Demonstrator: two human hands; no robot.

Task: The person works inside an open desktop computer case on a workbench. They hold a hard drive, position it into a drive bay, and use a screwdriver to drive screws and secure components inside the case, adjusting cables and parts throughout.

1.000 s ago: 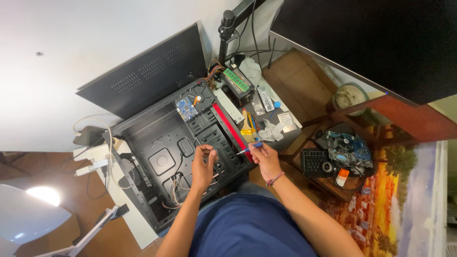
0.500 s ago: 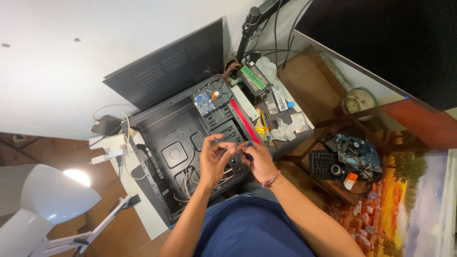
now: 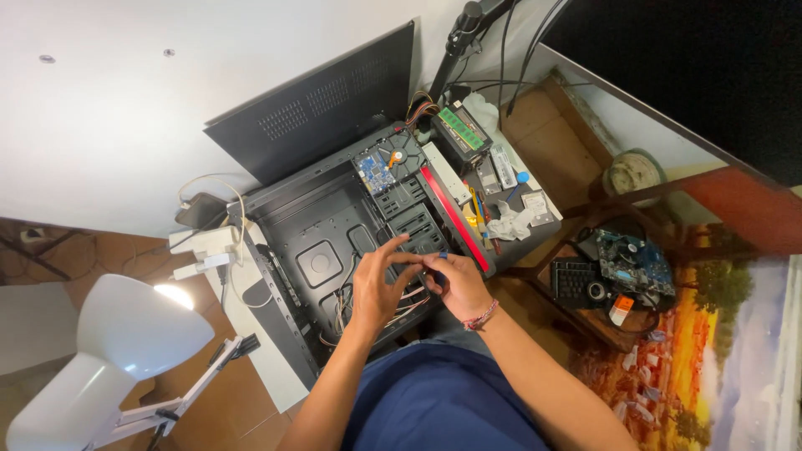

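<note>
A plain white wall (image 3: pixel 109 92) fills the upper left of the frame. Along the lower left, brown tiled floor (image 3: pixel 109 250) is seen, and a lit white desk lamp (image 3: pixel 125 334) is set over it. A large dark panel (image 3: pixel 668 75) takes the upper right, above a brown wooden counter (image 3: pixel 551 134). At the right edge, an orange landscape painting (image 3: pixel 710 359) is laid.

Left arm: bare forearm rising from the lower edge, angled up and slightly right.
Left hand (image 3: pixel 380 284): palm down, fingers spread and curved, fingertips meeting the other hand.
Right arm: bare forearm coming from the lower right, a beaded band at the wrist.
Right hand (image 3: pixel 455 284): fingers curled inward, tips pinched together beside the left fingertips.
</note>
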